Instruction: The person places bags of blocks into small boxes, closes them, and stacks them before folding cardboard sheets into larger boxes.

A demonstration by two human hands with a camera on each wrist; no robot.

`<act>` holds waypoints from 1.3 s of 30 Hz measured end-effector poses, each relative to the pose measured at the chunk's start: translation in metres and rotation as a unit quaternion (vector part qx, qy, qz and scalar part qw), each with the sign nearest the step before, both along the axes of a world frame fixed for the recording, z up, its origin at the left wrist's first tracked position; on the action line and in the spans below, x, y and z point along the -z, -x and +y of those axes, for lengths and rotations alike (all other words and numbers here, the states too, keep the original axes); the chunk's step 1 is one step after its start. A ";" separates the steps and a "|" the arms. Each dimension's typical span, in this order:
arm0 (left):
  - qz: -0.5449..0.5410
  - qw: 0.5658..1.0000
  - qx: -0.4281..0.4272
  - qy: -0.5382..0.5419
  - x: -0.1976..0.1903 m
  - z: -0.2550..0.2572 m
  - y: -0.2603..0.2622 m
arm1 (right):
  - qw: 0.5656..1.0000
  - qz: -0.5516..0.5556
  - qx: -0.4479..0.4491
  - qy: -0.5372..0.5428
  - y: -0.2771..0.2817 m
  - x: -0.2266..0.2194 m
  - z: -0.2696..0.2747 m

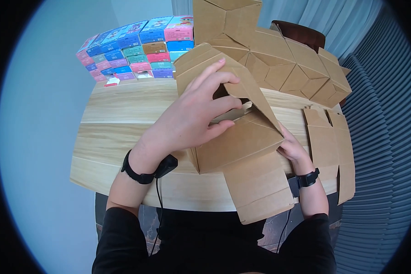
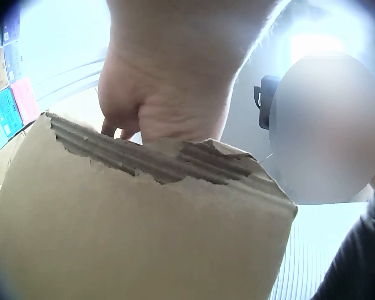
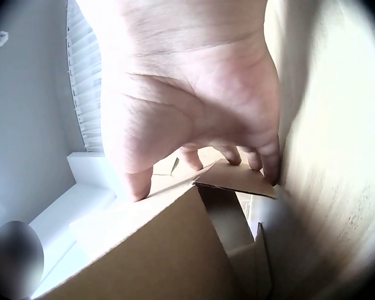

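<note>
Tilted above the tabletop is a partly folded brown cardboard box (image 1: pixel 242 144), its flaps loose and a dark gap between them. My left hand (image 1: pixel 194 112) reaches across this gap with fingers spread, fingertips at the upper flap and the thumb over the lower panel. At the box's right corner, my right hand (image 1: pixel 293 145) grips the side; in the right wrist view the thumb and fingers straddle the cardboard edge. A loose flap (image 1: pixel 260 187) hangs toward my lap. A torn edge (image 2: pixel 150 159) with bared corrugation shows in the left wrist view.
Several folded cardboard boxes (image 1: pixel 301 68) stand joined along the back right. Flat cardboard (image 1: pixel 326 146) lies at the right table edge. Stacked colourful small boxes (image 1: pixel 137 48) line the back left of the wooden table (image 1: pixel 109 137). A black cable (image 1: pixel 159 201) trails from my left wrist.
</note>
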State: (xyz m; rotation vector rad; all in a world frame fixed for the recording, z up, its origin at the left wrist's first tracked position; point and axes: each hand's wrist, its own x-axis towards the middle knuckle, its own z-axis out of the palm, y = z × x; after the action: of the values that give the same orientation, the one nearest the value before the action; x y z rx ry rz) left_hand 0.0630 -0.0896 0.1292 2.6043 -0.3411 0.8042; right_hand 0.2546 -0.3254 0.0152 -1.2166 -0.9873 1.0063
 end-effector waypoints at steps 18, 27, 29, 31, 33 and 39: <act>-0.287 0.926 -0.245 -0.027 -0.008 0.010 0.000 | 0.998 -0.043 0.039 -0.020 -0.003 0.004 -0.001; -0.079 0.973 -0.171 0.135 -0.006 0.002 0.003 | 0.999 -0.042 0.024 -0.008 -0.007 0.016 -0.005; -0.060 0.976 -0.145 0.152 -0.006 0.004 0.003 | 0.999 -0.028 0.023 0.000 -0.007 0.018 -0.006; -0.064 0.980 -0.123 0.140 -0.006 0.005 0.004 | 0.999 -0.034 0.014 0.005 -0.005 0.016 -0.005; -0.088 0.986 -0.104 0.101 -0.005 0.002 0.004 | 0.998 -0.060 0.002 0.006 -0.001 0.010 -0.003; -0.021 0.973 -0.141 0.184 -0.009 -0.012 0.009 | 0.996 -0.056 -0.052 -0.034 0.003 0.003 0.001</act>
State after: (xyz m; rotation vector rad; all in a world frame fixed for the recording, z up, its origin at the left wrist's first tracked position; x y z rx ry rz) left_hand 0.0544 -0.1016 0.1385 2.3126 0.1609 0.9176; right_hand 0.2514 -0.3245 0.0122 -1.1863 -1.1740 0.9852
